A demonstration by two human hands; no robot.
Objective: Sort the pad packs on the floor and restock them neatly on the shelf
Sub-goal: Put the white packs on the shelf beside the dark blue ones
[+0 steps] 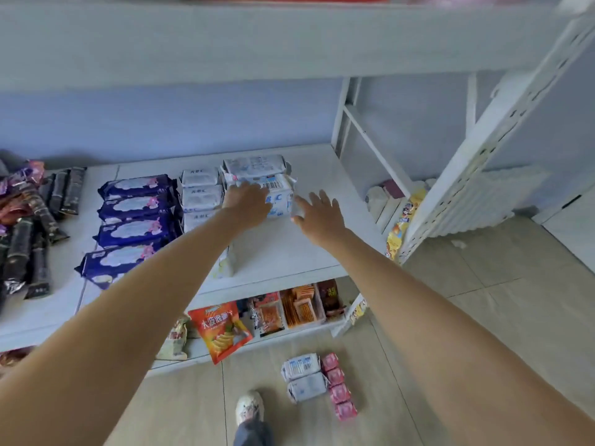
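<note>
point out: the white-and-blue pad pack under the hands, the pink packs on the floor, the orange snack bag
white-and-blue pad pack [279, 201], head view, on its blue-printed front face.
pink packs [339, 386], head view, on the middle of the row on the floor.
orange snack bag [219, 329], head view, on its printed front.

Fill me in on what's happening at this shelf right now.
A person is restocking pad packs. The left hand rests on a white and blue pad pack on the shelf, while the right hand is open beside its right end. Dark blue packs and small white packs are already lined up to the left. Two white packs and four pink packs wait on the floor.
</note>
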